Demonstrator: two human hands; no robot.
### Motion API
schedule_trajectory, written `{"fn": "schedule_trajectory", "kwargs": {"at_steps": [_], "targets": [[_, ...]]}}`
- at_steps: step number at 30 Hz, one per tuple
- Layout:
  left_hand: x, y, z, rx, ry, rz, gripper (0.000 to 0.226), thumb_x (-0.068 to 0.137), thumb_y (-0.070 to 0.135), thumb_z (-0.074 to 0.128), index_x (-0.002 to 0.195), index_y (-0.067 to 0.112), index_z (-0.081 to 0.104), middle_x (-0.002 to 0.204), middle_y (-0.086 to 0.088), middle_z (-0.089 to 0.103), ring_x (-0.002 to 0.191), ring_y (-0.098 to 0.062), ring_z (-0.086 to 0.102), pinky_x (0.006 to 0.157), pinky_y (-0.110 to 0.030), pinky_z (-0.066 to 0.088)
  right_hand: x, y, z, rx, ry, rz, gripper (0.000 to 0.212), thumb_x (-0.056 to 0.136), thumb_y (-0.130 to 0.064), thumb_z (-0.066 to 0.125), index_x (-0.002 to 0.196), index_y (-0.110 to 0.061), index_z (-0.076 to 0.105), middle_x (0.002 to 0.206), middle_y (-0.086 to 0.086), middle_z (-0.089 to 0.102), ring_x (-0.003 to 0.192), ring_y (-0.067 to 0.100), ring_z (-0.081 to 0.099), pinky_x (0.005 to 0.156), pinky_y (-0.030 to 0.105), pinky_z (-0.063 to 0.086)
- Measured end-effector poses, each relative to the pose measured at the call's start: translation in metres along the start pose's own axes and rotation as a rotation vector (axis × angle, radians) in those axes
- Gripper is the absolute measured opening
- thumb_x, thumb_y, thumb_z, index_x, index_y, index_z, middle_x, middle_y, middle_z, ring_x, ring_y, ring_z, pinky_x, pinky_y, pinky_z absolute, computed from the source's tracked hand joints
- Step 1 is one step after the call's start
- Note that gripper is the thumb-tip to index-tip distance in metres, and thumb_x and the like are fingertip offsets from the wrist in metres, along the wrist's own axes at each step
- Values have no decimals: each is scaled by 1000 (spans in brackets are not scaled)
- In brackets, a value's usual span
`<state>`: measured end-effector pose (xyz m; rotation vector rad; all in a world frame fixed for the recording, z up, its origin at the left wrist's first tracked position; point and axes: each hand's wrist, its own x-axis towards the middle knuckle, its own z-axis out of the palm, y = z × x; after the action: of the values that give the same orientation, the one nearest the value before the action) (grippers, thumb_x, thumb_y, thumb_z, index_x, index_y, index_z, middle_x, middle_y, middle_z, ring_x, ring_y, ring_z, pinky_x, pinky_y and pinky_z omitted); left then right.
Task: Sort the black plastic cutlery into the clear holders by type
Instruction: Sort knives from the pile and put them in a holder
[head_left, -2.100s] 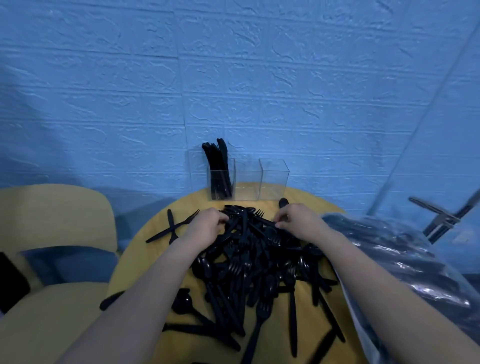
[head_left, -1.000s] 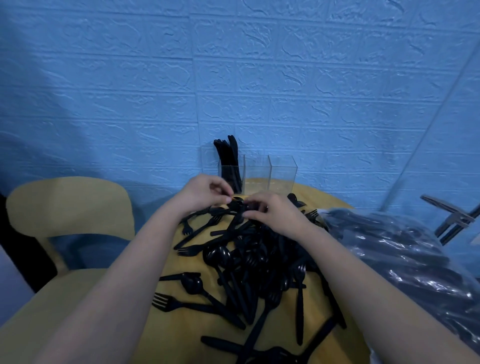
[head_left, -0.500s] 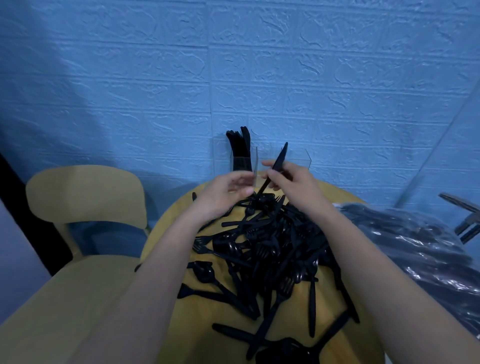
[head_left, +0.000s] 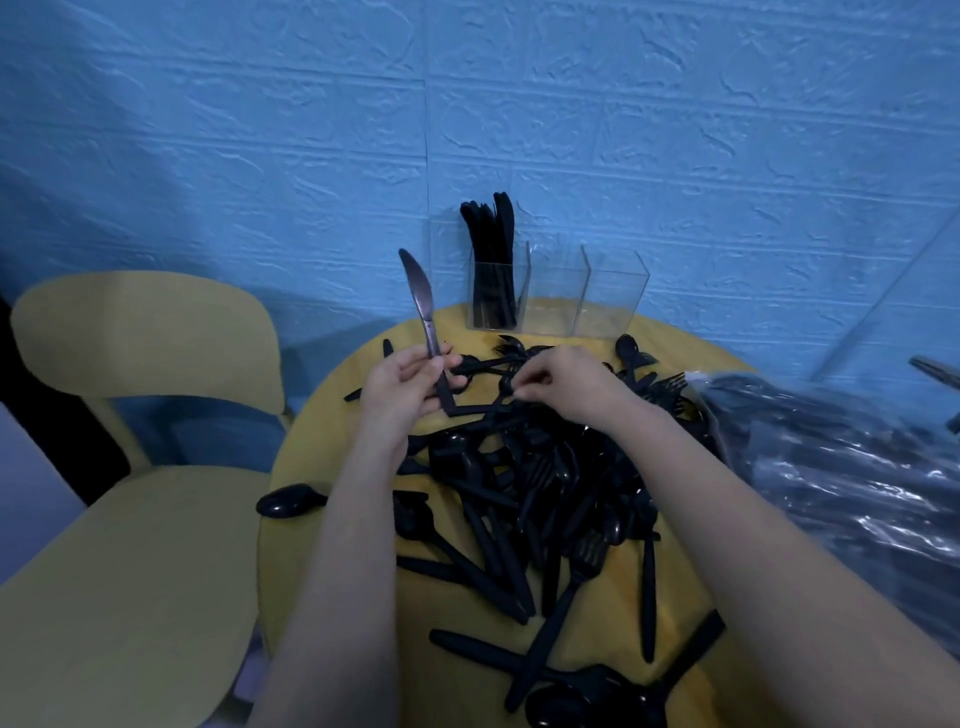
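One knife (head_left: 422, 296) upright in left hand (head_left: 402, 387), pinched by its handle, left of the clear holders (head_left: 556, 291). Right hand (head_left: 563, 384) fingers curled into cutlery pile (head_left: 535, 483) before holders; grasp unclear.

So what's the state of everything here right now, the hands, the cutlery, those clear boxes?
Left hand: closed on a knife.
Knife: held upright, blade up.
Right hand: pinching a piece in the pile.
Cutlery pile: loose, unsorted on the table.
Left holder: holds knives, standing.
Middle holder: looks empty.
Right holder: looks empty.
Plastic bag: lying crumpled at the right.
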<state>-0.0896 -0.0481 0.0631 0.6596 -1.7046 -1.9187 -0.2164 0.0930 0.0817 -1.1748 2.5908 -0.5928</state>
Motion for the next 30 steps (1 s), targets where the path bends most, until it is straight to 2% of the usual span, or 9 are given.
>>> {"fn": "schedule_trajectory", "kwargs": {"at_steps": [5,7,10,15,18,21,26,30], "targets": [[1,-2,-5,-95,49,23,19,97,8,50,113,8,61,99,-2,71,82,-12,70,63,-20,54,27,-14,16,-139,-183,-61,23,84,-31,70,103,-18,72,97,-1,65,95,17,59,86,29,48],[-1,-3,-3,-110,50,15,20,97,8,51,114,7,61,100,-3,71,80,-11,70,62,-20,54,31,-15,16,-113,-194,-65,17,83,-26,71,98,-18,73,96,0,67,92,15,59,83,26,49],[-3,-2,0,-146,48,2,20,96,9,52,114,8,61,98,-2,72,79,-10,70,63,-20,54,27,-11,6,9,-130,-54,6,85,-18,69,90,-18,73,92,-3,65,86,11,55,67,14,41],[-3,0,2,-174,27,0,19,96,10,53,112,11,63,101,-3,72,83,-13,71,66,-20,55,12,6,-10,146,-11,16,4,92,-18,61,90,-18,65,90,-6,61,87,11,55,70,20,40],[-3,0,2,-193,30,-9,19,95,10,53,112,12,63,100,-2,73,84,-13,71,65,-19,55,8,17,-14,272,229,35,7,94,-17,57,89,-18,61,87,-5,59,81,10,53,68,22,39],[-2,-2,3,-193,13,-10,21,95,10,54,114,9,62,102,-4,72,85,-14,71,65,-20,55,6,22,-17,545,441,70,8,95,-14,55,96,-18,61,81,-6,59,65,3,53,62,13,42],[-1,-3,4,-191,-11,-25,23,95,9,53,116,8,61,103,-5,72,86,-15,71,66,-20,55,1,32,-20,951,454,151,13,96,-8,53,106,-8,62,86,2,64,61,5,56,65,19,50],[-1,-3,4,-212,-15,-25,20,95,8,54,112,10,62,102,-4,72,84,-15,71,66,-21,56,-1,36,-19,1027,423,176,11,95,-6,52,99,-6,62,83,4,63,63,9,57,63,19,51]]}}
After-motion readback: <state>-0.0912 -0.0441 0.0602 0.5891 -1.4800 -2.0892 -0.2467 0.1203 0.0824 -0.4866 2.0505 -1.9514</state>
